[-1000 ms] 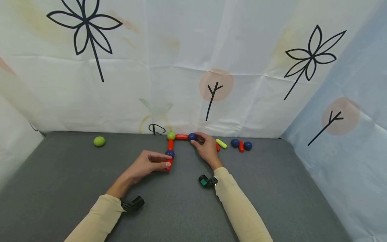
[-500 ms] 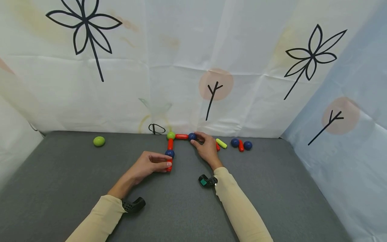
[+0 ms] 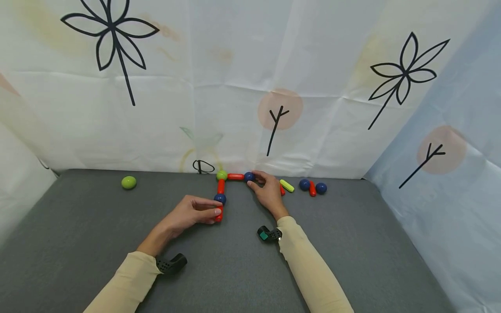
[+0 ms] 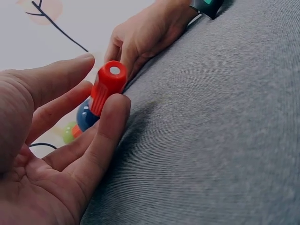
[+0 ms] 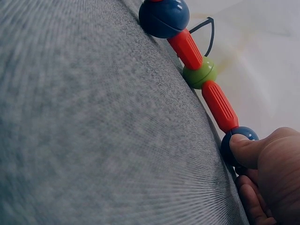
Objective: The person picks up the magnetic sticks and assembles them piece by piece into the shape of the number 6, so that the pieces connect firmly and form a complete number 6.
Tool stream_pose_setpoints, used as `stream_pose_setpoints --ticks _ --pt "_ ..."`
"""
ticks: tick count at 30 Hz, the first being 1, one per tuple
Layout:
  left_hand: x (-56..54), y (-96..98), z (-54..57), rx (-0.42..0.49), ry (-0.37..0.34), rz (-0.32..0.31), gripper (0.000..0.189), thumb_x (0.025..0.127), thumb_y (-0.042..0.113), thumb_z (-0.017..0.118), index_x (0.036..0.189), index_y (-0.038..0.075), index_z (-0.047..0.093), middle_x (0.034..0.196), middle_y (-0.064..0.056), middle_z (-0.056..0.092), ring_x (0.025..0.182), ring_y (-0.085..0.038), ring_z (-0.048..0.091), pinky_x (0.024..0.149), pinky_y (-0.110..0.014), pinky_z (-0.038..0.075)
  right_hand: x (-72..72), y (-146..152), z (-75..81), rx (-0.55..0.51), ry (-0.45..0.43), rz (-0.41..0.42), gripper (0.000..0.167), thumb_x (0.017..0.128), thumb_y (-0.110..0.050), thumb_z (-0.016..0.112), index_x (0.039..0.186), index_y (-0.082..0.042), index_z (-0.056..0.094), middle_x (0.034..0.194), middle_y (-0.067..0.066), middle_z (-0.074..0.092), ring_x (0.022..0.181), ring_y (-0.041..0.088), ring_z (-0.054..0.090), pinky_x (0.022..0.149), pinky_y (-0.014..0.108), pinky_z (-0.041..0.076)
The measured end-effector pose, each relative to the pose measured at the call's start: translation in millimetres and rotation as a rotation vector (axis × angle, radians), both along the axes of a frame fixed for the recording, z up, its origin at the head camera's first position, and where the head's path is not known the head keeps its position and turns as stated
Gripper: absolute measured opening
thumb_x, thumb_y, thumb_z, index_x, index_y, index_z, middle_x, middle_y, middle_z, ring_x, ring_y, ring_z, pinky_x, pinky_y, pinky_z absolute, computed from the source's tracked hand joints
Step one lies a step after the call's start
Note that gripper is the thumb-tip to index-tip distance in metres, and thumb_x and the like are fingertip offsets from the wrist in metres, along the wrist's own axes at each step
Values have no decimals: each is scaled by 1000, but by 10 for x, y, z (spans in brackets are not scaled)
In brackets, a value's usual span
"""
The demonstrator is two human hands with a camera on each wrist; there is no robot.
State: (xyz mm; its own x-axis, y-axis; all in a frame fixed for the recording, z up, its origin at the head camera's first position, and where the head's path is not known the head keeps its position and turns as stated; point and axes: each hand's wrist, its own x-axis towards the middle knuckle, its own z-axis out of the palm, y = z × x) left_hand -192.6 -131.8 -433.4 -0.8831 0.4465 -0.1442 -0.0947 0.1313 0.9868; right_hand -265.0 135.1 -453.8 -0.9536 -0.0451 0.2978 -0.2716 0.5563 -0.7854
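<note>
A magnetic L-shaped chain lies on the grey table. Its corner is a green ball (image 3: 222,175). One red rod (image 3: 236,177) runs right from it to a blue ball (image 5: 241,140); another red rod (image 3: 221,186) leads toward the person to a second blue ball (image 3: 220,199). My left hand (image 3: 194,211) holds the red end rod (image 4: 108,86) beyond that ball between thumb and fingers, and a silvery disc shows on its free end. With thumb and fingertips my right hand (image 3: 269,192) pinches the blue ball at the chain's right end.
A loose green ball (image 3: 128,182) lies at the left. Right of my right hand are a yellow-green rod (image 3: 287,186) and a partly hidden red rod (image 3: 282,190). Farther right, a red rod (image 3: 312,189) sits between two blue balls. A printed white cloth (image 3: 235,87) backs the table.
Since the earliest frame, the end rod's near end has shifted very slightly right and now lines up more with the chain. The right hand has stayed still on its blue ball.
</note>
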Motion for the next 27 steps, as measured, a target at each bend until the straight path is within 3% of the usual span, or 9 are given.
stream_pose_setpoints --ticks 11,18,23,27 --pt "-23 -186 83 21 -3 28 50 94 18 76 135 -7 62 127 -24 66 97 -23 72 86 -35 57 10 5 -1 -2 3 3 40 91 -13 79 129 -6 70 119 13 72 107 28 67 94 45 51" --pt "-65 -427 137 3 36 132 53 95 18 75 137 -10 58 123 -24 68 98 -19 73 86 -33 57 10 3 -1 5 2 -4 41 89 -13 80 129 -6 70 119 13 72 106 28 67 94 44 51" --pt "-81 -643 183 -35 80 247 58 95 23 75 140 -8 56 123 -12 70 100 -18 72 88 -32 56 7 3 4 5 -9 -6 41 90 -13 80 130 -7 70 120 12 72 107 28 67 95 44 51" --pt "-79 -823 217 -77 117 346 65 95 31 74 144 -6 52 114 9 71 102 -13 71 88 -28 55 0 0 -1 4 -18 -5 42 90 -13 80 130 -7 70 120 13 72 109 28 67 96 44 50"
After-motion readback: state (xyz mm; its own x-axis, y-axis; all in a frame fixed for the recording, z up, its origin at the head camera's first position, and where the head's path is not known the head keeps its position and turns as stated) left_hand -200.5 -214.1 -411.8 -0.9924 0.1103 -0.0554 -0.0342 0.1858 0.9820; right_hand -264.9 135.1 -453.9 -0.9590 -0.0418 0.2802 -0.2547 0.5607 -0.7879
